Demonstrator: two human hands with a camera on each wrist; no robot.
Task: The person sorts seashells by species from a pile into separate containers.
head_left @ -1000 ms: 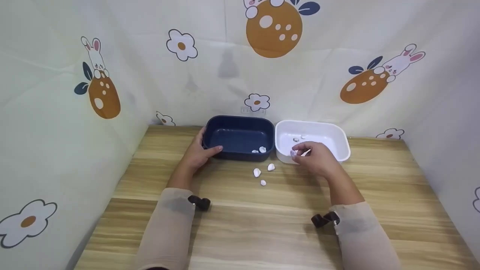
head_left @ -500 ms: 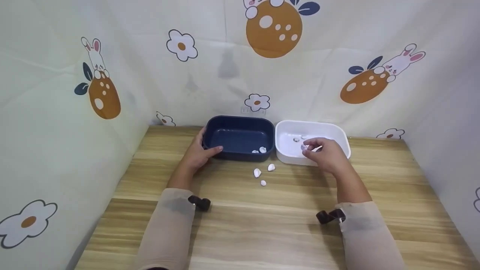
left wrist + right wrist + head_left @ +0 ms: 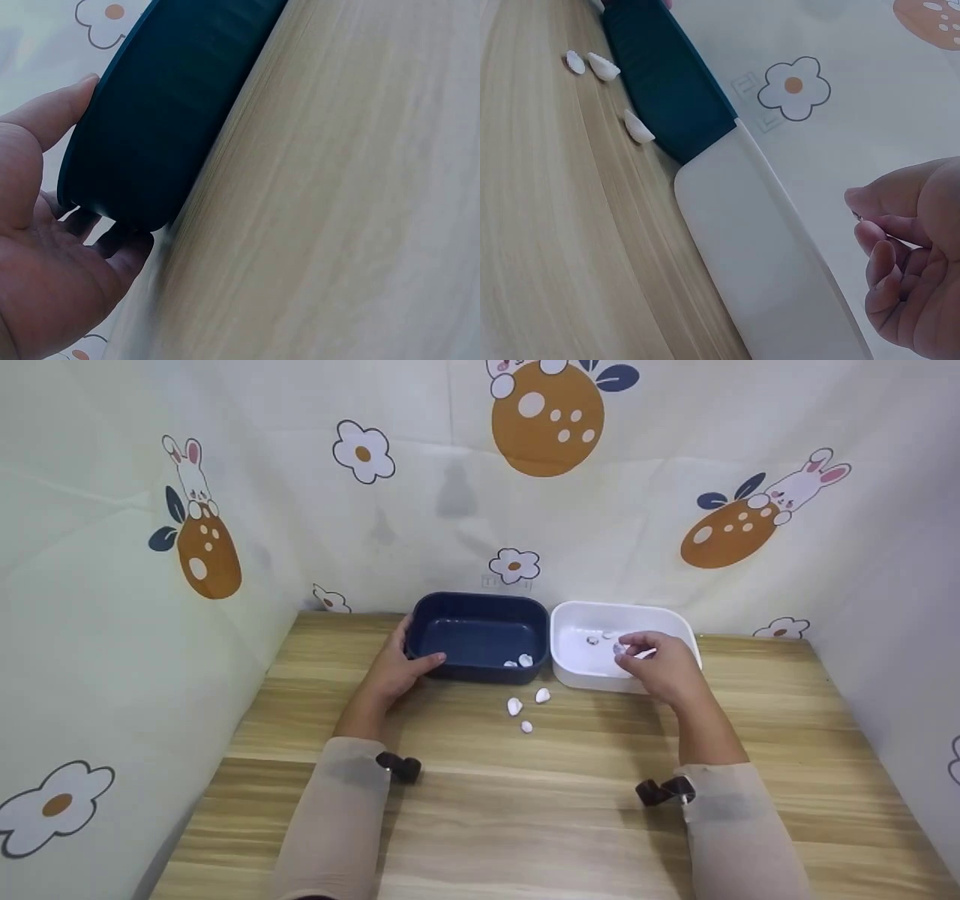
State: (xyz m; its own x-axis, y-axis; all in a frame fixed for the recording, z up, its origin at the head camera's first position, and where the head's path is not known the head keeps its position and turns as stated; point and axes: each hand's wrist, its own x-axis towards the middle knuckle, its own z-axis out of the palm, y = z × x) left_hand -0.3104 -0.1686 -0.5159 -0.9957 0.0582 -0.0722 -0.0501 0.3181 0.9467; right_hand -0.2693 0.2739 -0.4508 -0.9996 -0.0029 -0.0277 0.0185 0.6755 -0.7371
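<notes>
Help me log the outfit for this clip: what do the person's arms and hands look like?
The left sleeve and right sleeve are beige, each with a greyish patch near the wrist, where a black curved fitting juts inward. The left hand and right hand are bare; no gloves show.

Near tabletop (image 3: 517, 817) passable; shells (image 3: 514, 706) obstruct beside blue tub (image 3: 480, 672)

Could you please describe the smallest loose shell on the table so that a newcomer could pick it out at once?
On the wooden table, find the dark blue container. In front of it, toward its right end, lie three loose white shells. The small shell you want sits lowest in the head view, plainly smaller than the other two.
</notes>
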